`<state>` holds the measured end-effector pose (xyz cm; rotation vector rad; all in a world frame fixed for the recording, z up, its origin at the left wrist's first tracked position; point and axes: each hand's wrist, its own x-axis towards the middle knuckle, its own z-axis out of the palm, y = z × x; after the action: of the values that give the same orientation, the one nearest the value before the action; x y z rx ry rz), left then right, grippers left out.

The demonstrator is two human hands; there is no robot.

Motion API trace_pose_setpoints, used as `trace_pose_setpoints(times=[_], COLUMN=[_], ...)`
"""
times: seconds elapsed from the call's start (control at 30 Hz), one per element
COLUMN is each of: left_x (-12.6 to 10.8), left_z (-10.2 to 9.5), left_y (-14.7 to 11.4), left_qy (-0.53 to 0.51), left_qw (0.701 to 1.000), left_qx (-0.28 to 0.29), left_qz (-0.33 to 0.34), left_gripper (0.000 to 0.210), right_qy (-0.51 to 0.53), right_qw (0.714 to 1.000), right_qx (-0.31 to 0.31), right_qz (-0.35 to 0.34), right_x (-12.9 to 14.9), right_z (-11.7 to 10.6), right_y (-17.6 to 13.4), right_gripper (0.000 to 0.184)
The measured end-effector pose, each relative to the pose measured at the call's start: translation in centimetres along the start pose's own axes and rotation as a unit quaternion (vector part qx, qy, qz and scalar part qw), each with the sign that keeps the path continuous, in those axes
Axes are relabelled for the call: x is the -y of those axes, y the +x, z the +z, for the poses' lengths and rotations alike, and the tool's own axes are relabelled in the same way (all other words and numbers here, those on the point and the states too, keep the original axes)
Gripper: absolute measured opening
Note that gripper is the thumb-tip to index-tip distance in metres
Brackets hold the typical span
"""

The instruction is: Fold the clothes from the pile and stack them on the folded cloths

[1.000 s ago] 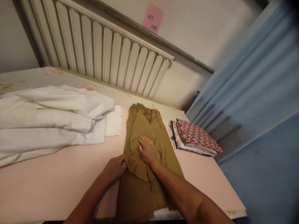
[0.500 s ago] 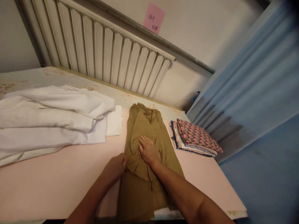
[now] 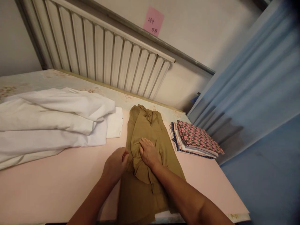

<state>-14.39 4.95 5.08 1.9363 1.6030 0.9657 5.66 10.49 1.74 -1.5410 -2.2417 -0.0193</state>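
Observation:
An olive-brown garment (image 3: 146,126), with gathers and a thin tie at its far end, lies lengthwise in front of me. A sleeve with a flared, ruffled cuff (image 3: 142,172) is laid over its middle. My right hand (image 3: 149,153) rests flat on the sleeve just above the ruffle, fingers stretched out. At the garment's left edge, my left hand (image 3: 116,162) is closed, thumb and fingers pinched together. Whether cloth is between those fingertips is hidden.
A pile of white cloth (image 3: 53,115) lies to the left on the pink table covering (image 3: 70,184). To the right sits a folded fabric stack (image 3: 199,137), a pink-and-dark print on top. Behind are a radiator (image 3: 107,53) and a pink note (image 3: 153,21); a blue curtain (image 3: 255,93) hangs at right.
My left hand has moved slightly up and away from me along the garment's left edge. The ruffle's left side has drawn in to the right. My right hand stays in place.

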Motion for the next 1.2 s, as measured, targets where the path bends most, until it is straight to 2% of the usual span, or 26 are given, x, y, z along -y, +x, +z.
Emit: trace_pose_setpoints(times=[0.07, 0.13, 0.23, 0.53, 0.67, 1.2], left_x=[-0.1, -0.1, 0.0, 0.1, 0.2, 0.6], left_z=[0.6, 1.1, 1.7, 2.8, 2.9, 3.4], left_y=[-0.1, -0.1, 0.0, 0.2, 0.2, 0.2], left_qy=[-0.017, -0.023, -0.027, 0.008, 0.034, 0.036], left_qw=[0.996, 0.987, 0.978, 0.979, 0.972, 0.975], left_qx=[-0.023, -0.015, 0.018, 0.12, 0.158, 0.148], left_qz=[0.088, 0.159, 0.206, 0.164, 0.169, 0.16], left_gripper=[0.016, 0.02, 0.023, 0.019, 0.014, 0.014], right_qy=[0.003, 0.005, 0.005, 0.001, 0.003, -0.002], right_qw=[1.0, 1.0, 1.0, 1.0, 1.0, 1.0], right_qx=[-0.001, 0.001, 0.003, 0.0, 0.002, -0.003], right_qz=[0.001, -0.003, -0.003, -0.004, -0.003, -0.005], right_x=[0.0, 0.0, 0.0, 0.0, 0.0, -0.2], right_z=[0.0, 0.0, 0.0, -0.1, 0.0, 0.2], right_y=[0.0, 0.0, 0.0, 0.1, 0.0, 0.0], right_gripper=[0.039, 0.039, 0.038, 0.039, 0.04, 0.039])
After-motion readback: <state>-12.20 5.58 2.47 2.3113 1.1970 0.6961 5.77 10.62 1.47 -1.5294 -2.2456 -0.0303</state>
